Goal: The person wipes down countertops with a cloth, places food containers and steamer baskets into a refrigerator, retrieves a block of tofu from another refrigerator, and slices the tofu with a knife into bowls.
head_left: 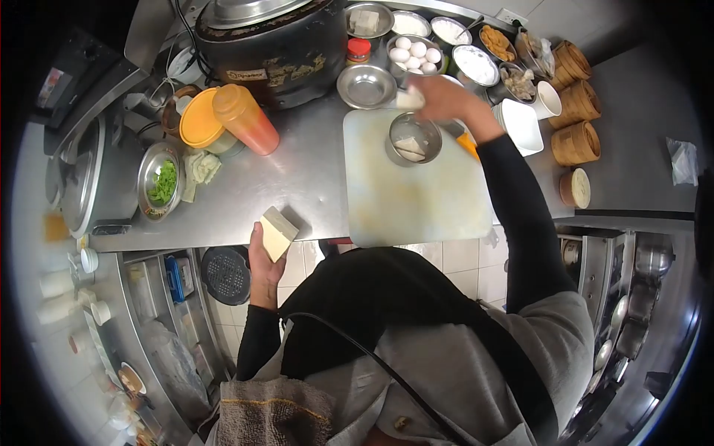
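Observation:
My left hand (262, 260) is wrapped round a pale rectangular block (277, 232) at the counter's front edge. My right hand (444, 102) reaches over the back of the white cutting board (416, 197). Its fingers are blurred, close to a small whitish item (408, 98), and whether they grip it is unclear. Just below that hand, a metal bowl (425, 132) on the board holds pale pieces (410, 147). An orange object (467, 144) lies partly under my right wrist.
Behind the board are a shallow metal bowl (366, 86), a bowl of eggs (415, 56) and a red-lidded jar (358, 50). White containers (520, 126) and bamboo steamers (576, 142) stand right. An orange-red bottle (249, 123) and a bowl of greens (161, 182) are left, near a large cooker (271, 56).

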